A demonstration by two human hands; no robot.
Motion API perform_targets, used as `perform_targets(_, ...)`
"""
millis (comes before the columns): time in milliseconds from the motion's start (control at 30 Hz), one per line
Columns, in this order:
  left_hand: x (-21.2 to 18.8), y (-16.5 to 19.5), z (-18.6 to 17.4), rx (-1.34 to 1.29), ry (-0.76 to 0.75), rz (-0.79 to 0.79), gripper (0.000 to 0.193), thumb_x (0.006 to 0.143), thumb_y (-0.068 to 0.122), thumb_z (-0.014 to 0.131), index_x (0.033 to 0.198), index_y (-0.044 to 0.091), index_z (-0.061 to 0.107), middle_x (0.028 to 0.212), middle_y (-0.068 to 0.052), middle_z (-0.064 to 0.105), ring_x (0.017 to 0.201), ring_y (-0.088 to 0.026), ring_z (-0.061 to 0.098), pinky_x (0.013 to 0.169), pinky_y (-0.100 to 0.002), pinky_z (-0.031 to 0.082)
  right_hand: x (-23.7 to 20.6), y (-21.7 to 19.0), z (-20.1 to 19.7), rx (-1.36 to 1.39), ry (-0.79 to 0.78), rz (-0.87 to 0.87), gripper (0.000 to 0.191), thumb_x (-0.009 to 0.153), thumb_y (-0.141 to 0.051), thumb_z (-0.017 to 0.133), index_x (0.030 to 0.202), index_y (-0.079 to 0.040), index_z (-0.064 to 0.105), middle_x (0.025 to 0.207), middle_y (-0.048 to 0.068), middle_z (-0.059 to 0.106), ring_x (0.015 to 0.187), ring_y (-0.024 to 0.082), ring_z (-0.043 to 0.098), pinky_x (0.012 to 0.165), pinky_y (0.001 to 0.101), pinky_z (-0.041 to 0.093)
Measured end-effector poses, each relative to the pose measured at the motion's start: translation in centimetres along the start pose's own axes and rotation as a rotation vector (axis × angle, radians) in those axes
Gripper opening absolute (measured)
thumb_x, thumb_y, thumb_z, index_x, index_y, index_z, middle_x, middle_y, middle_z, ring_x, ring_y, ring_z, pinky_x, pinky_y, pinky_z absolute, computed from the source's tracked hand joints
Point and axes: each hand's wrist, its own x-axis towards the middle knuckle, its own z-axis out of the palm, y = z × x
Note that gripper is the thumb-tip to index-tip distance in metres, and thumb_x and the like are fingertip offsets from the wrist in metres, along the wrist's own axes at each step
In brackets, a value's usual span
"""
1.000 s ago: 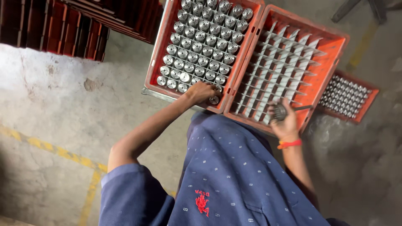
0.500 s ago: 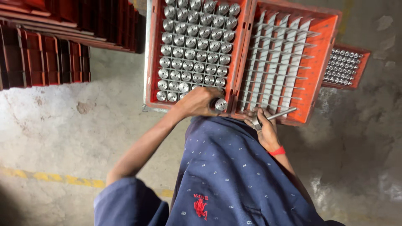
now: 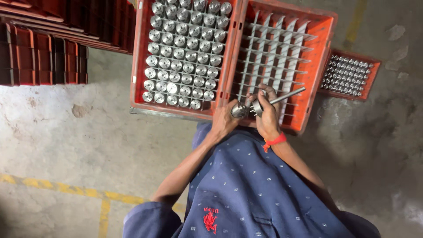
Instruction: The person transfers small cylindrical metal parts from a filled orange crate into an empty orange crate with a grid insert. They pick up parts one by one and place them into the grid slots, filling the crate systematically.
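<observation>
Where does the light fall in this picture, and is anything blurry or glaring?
Head view: light falls on the shiny metal cylinders, whose tops glint; the stacked crates at upper left sit in deep shadow; the floor looks unevenly lit; the hands, left hand and right hand, look fairly sharp.

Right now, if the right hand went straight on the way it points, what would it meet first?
Probably the grey divider grid of the orange crate: the right hand, holding a metal rod, points over its empty cells. Depth is unclear.
</observation>
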Motion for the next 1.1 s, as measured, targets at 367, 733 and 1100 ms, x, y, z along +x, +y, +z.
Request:
perform_targets(367, 0.7, 4.9, 10.2, 0.033, -0.105, -0.064, 0.051, 0.069, 0.029, 0.085, 0.111, 0.004, 0.07, 0.094, -0.024, 0.074, 0.091, -0.042, 0.072, 0.079, -0.05, 0.054, 0.4, -5.0, -7.1, -0.254, -0.269, -0.019, 0.016, 0.105, -0.008, 0.058, 0.12, -0.004, 0.059, 0.082, 0.006, 0.063, 0.086, 0.016, 0.065, 0.085, 0.0323, 0.053)
perform_targets(733, -0.6, 2.0, 8.4, 0.647, 0.012, 0.027, 0.046, 0.091, 0.001, 0.056, 0.136, -0.003, 0.057, 0.121, -0.029, 0.062, 0.076, -0.043, 0.07, 0.061, -0.049, 0.056, 4.8, -7.7, -14.9, -0.01, 0.111, 0.125, 0.017, 0.102, -0.002, 0.058, 0.118, -0.002, 0.062, 0.09, 0.01, 0.07, 0.088, 0.021, 0.07, 0.08, 0.0343, 0.058)
perform_targets(1100, 1.5, -1.7, 1.2, 0.631, 0.177, 0.07, 0.025, 0.091, 0.007, 0.065, 0.115, 0.012, 0.067, 0.113, -0.01, 0.067, 0.091, -0.033, 0.072, 0.072, -0.044, 0.058, 2.4, -6.8, -14.3, 0.435, 0.117, 0.281, 0.028, 0.106, -0.029, 0.058, 0.108, -0.002, 0.063, 0.087, 0.011, 0.066, 0.093, 0.025, 0.07, 0.089, 0.0403, 0.061)
